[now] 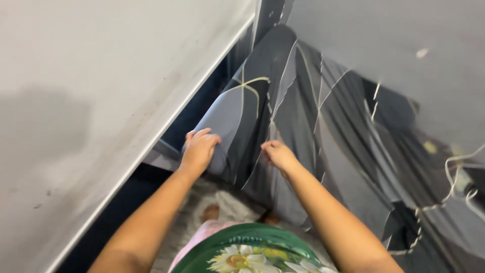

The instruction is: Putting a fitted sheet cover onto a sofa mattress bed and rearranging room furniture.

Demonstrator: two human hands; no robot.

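Both hands grip a hanging curtain (303, 116) of smooth grey cloth, printed in broad angular panels of pale blue-grey, mid grey and near black, crossed by thin cream lines. It falls in long soft folds from the top of the view down toward the floor, between two pale walls.

The left hand (198, 150) is closed over the curtain's left edge, fingers curled round a pale panel where the cloth bunches. The right hand (278, 154) is clenched on a fold near the middle, pinching the cloth between thumb and fingers. The two hands are near each other, with a narrow dark fold between them.

The left wall (91, 101) is flat and matte, off-white, smudged with grey marks, and ends in a straight white edge beside a dark gap. The right wall (404, 45) is plain and light grey.

At far right a thin white cord (457, 172) loops loosely over the cloth.

Below the arms, a glossy green garment (252, 247) with white daisy shapes shows, and beneath it a mottled stone floor (202, 202) with bare toes just visible.
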